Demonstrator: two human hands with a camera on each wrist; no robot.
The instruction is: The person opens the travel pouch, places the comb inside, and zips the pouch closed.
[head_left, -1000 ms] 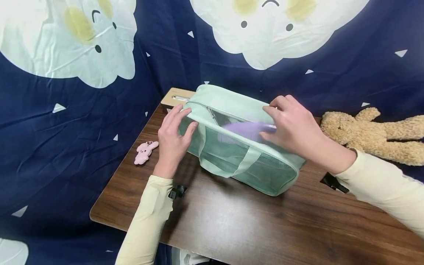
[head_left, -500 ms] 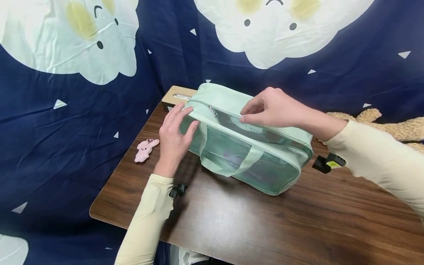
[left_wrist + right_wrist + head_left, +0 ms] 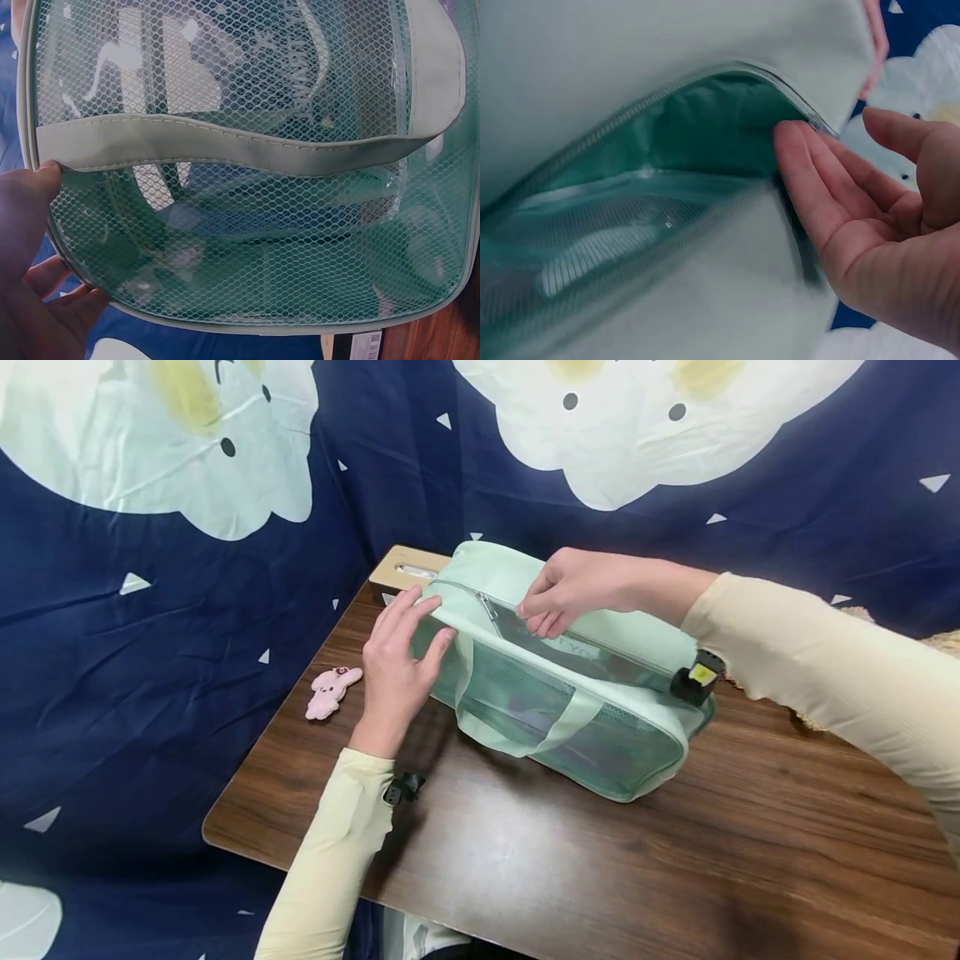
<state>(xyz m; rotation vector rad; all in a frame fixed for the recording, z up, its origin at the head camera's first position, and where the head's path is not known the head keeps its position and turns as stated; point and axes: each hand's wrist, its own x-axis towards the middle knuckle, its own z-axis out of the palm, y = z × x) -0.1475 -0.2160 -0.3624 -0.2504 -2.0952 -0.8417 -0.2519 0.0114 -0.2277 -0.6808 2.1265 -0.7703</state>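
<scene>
A pale green mesh bag point(image 3: 570, 727) stands on the table, its top zipper partly undone. At its left end, my left hand point(image 3: 399, 672) grips the upper edge, the thumb in front; the thumb and fingertips also touch the rim in the left wrist view. My right hand point(image 3: 573, 589) hovers at the opening near the zipper pull point(image 3: 487, 607). In the right wrist view its fingers point(image 3: 821, 176) are bent lightly at the zipper's end, thumb apart, holding nothing. A faint purple comb point(image 3: 528, 706) shows through the mesh. Two carry straps hang on the front.
A pink plush charm point(image 3: 330, 692) lies left of the bag on the wooden table point(image 3: 465, 843). Behind the bag's left end sits a wood-topped box point(image 3: 408, 572). The right sleeve mostly covers a tan teddy bear point(image 3: 808, 720). A dark blue printed curtain point(image 3: 390, 468) hangs behind.
The right hand let go of the purple comb, which is now inside the bag, and moved left along the opening toward the zipper pull. The left hand stayed at the bag's left end.
</scene>
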